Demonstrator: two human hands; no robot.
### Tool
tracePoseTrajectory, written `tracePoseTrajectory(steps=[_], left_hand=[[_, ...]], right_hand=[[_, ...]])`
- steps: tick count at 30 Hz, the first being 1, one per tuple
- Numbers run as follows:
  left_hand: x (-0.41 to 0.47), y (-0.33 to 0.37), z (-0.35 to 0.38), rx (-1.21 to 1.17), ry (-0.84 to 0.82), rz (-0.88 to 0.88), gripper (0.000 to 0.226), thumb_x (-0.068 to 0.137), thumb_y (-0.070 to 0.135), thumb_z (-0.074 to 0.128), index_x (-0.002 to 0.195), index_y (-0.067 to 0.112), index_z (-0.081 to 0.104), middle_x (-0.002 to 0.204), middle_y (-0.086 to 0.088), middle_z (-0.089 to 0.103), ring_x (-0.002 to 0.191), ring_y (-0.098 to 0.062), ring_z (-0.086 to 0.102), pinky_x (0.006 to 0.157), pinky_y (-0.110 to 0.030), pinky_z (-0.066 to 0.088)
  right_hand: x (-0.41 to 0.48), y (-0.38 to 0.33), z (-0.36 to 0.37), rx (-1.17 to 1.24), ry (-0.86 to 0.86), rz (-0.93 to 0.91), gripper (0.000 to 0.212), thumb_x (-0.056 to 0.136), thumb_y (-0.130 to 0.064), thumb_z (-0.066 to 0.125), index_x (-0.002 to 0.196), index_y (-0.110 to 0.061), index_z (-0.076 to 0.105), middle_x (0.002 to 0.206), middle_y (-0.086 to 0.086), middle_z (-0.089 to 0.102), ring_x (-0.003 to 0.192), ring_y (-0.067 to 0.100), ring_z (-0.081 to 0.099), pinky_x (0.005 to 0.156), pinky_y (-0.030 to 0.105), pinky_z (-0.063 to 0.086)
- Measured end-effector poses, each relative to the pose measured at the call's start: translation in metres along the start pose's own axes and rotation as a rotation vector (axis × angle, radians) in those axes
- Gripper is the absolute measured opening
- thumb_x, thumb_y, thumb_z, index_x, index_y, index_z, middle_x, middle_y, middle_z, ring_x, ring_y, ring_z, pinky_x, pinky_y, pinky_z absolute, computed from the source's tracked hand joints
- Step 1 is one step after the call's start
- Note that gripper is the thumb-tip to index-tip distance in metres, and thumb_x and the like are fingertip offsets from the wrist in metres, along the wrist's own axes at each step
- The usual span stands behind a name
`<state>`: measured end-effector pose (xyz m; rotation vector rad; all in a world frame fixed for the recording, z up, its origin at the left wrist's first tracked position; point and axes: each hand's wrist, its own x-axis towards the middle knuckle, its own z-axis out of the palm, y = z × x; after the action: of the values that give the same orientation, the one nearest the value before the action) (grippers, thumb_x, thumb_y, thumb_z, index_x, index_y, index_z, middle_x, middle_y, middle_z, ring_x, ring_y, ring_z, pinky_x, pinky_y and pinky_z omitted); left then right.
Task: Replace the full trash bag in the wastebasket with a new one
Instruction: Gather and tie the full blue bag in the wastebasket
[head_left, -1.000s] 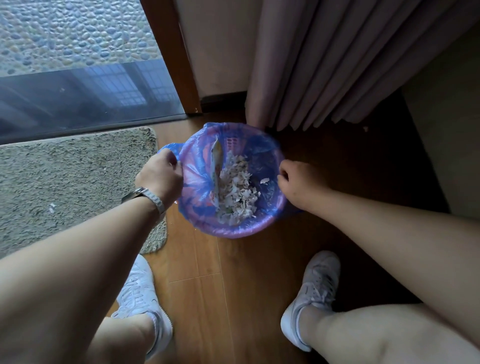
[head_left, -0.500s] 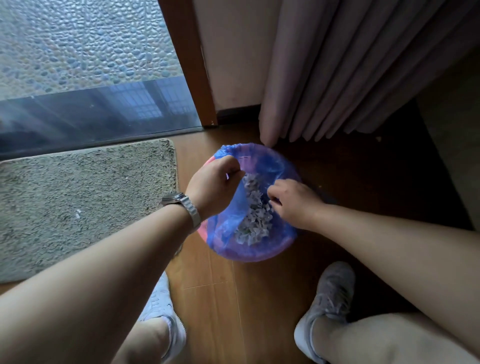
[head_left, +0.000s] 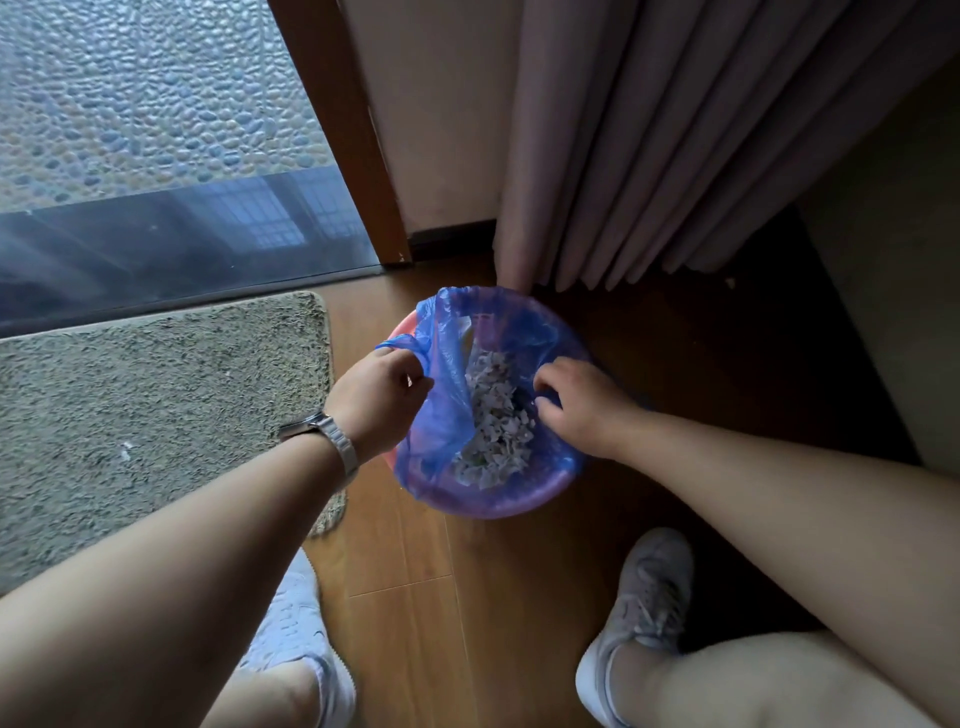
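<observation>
"If the left hand (head_left: 382, 400) tugs its pinched edge alone, the trash bag (head_left: 441, 415) could tilt and spill paper scraps (head_left: 496, 431)."

"The right hand (head_left: 576, 400) curls at the opposite edge; whether it grips, I can't tell. The bag sits inside the wastebasket (head_left: 401, 332) on the wooden floor (head_left: 415, 571)."

Thin glossy plastic trash bag (head_left: 441, 415), smooth wood floor (head_left: 415, 597), shaggy cloth mat (head_left: 156, 405) (metal watch (head_left: 332, 441)).

Dim daylight through the glass door (head_left: 156, 156); right corner shadowed; wide-angle bending at edges.
</observation>
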<state>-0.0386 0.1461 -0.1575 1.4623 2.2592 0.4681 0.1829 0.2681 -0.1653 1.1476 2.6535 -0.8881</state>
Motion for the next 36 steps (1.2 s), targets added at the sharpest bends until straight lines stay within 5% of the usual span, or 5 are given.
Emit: tracePoseTrajectory(steps=[7,11,20,26,36], left_hand=[[0.002,-0.017,-0.001,0.183,0.093,-0.068,0.012,0.079,0.030,0.072,0.074,0.019,0.067,0.104,-0.012,0.052,0.095,-0.036,0.050,0.078,-0.042,0.048],[-0.001,-0.024,-0.004,0.130,0.148,-0.173,0.016,0.076,0.030,0.073,0.079,0.019,0.063,0.129,-0.011,0.046,0.115,-0.034,0.044,0.092,-0.041,0.041],[0.019,-0.024,-0.016,-0.303,0.222,-0.414,0.065,0.078,0.057,0.065,0.123,0.018,0.040,0.085,0.002,0.061,0.080,-0.023,0.062,0.076,-0.038,0.049],[0.037,-0.016,-0.011,-0.108,0.105,-0.426,0.046,0.082,0.058,0.057,0.100,0.016,0.067,0.098,-0.010,0.067,0.093,-0.031,0.062,0.074,-0.032,0.043],[0.039,-0.001,-0.007,-0.214,0.207,-0.384,0.002,0.082,0.022,0.058,0.082,0.020,0.058,0.082,-0.002,0.061,0.078,-0.027,0.054,0.067,-0.029,0.037]], right_hand=[[0.006,0.013,-0.007,0.077,0.247,0.179,0.025,0.081,-0.015,0.063,0.105,-0.013,0.058,0.114,0.010,0.049,0.100,0.028,0.054,0.088,0.039,0.047],[0.010,0.023,-0.009,0.168,0.122,0.433,0.051,0.088,-0.032,0.061,0.132,-0.012,0.045,0.136,0.012,0.043,0.121,0.030,0.047,0.100,0.040,0.041],[0.008,0.027,-0.013,0.376,0.040,0.529,0.028,0.090,-0.039,0.062,0.095,-0.011,0.059,0.095,0.007,0.064,0.078,0.018,0.057,0.059,0.025,0.038],[0.006,0.026,-0.011,0.547,-0.044,0.692,0.049,0.091,-0.055,0.051,0.110,-0.011,0.056,0.096,0.011,0.063,0.069,0.019,0.057,0.051,0.026,0.038],[0.011,0.023,-0.011,0.548,0.042,0.551,0.020,0.093,-0.031,0.060,0.081,-0.015,0.059,0.079,0.001,0.061,0.072,0.014,0.058,0.055,0.026,0.039]])
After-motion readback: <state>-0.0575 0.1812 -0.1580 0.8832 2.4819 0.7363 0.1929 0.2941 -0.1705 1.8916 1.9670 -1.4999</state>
